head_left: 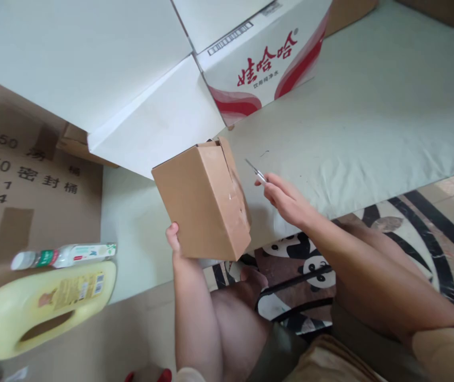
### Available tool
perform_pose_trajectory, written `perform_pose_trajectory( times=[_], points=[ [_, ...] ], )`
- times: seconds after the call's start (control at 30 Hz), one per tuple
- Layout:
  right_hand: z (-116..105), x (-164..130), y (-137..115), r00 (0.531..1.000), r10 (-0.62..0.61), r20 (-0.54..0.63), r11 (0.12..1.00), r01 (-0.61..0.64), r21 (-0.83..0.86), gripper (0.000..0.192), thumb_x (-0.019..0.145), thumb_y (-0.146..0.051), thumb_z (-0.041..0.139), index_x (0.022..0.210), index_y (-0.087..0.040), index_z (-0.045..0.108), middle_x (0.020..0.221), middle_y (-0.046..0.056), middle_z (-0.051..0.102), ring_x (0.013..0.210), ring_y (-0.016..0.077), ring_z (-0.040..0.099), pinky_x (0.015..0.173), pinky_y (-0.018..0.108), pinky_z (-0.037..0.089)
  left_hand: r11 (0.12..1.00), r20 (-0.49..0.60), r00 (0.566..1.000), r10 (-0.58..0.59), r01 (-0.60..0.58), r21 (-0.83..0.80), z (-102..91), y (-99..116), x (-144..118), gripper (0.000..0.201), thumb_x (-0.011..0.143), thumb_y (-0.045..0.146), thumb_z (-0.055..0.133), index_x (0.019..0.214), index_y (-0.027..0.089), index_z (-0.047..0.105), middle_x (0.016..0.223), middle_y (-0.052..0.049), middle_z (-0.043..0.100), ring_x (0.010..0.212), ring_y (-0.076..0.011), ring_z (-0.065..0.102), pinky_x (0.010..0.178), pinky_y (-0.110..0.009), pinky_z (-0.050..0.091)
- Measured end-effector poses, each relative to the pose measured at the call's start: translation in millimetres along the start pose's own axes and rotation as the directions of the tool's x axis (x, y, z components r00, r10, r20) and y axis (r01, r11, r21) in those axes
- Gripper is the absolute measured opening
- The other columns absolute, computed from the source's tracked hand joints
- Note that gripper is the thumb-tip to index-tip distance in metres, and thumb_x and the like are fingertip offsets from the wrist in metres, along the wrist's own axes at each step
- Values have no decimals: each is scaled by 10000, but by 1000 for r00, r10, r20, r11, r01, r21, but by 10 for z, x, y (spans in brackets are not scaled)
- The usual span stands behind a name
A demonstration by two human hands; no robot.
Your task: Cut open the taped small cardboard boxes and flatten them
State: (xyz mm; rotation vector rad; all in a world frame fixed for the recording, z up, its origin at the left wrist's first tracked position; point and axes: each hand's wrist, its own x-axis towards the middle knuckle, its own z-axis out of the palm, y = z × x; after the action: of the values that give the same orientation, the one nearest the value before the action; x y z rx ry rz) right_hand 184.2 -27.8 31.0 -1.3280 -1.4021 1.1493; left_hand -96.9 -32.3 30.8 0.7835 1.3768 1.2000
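Note:
A small brown cardboard box (190, 201) is held up tilted over the pale green cloth. My left hand (173, 237) grips its lower left edge; the thumb shows on the near face and the other fingers are hidden behind or beneath. The box's right side carries clear tape, and a flap edge there stands slightly apart. To the right of the box, my right hand (286, 199) is closed around a small knife (257, 172) with a thin grey blade and a pale handle. Its blade points up and left at the box without touching it.
Large white cartons (155, 106), one with red lettering, stand at the back on the cloth (370, 106). A large brown carton (51, 207) is at left, with a plastic bottle (65, 255) and a yellow jug (51, 307). A panda-patterned mat (290, 297) lies below.

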Motion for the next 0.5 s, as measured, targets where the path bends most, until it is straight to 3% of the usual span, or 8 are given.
perform_pose_trajectory(
  times=[0.17, 0.37, 0.5],
  points=[
    [-83, -33, -27, 998, -33, 52, 982, 42, -186, 288, 948, -428, 463, 856, -200, 612, 613, -18, 481, 567, 138, 431, 571, 300, 281, 999, 2, 1000, 15, -15, 32, 12, -65, 29, 322, 673, 641, 602, 798, 380, 741, 846, 48, 800, 1148, -359, 673, 872, -516, 585],
    [-150, -91, -15, 989, -138, 47, 975, 144, -172, 269, 943, -400, 479, 862, -202, 642, 612, -27, 453, 564, 123, 416, 593, 285, 301, 994, 27, 999, 31, -34, 107, 37, -108, 11, 419, 702, 703, 526, 886, 411, 766, 912, 50, 809, 1156, -380, 672, 864, -555, 588],
    [-177, -107, -1, 987, -152, 61, 965, 161, -207, 256, 947, -380, 471, 888, -207, 651, 616, -27, 447, 561, 121, 394, 594, 282, 298, 994, 54, 998, 26, -32, 107, 51, -108, 5, 406, 707, 698, 540, 842, 393, 771, 914, 44, 811, 1190, -383, 655, 883, -556, 583]
  ],
)
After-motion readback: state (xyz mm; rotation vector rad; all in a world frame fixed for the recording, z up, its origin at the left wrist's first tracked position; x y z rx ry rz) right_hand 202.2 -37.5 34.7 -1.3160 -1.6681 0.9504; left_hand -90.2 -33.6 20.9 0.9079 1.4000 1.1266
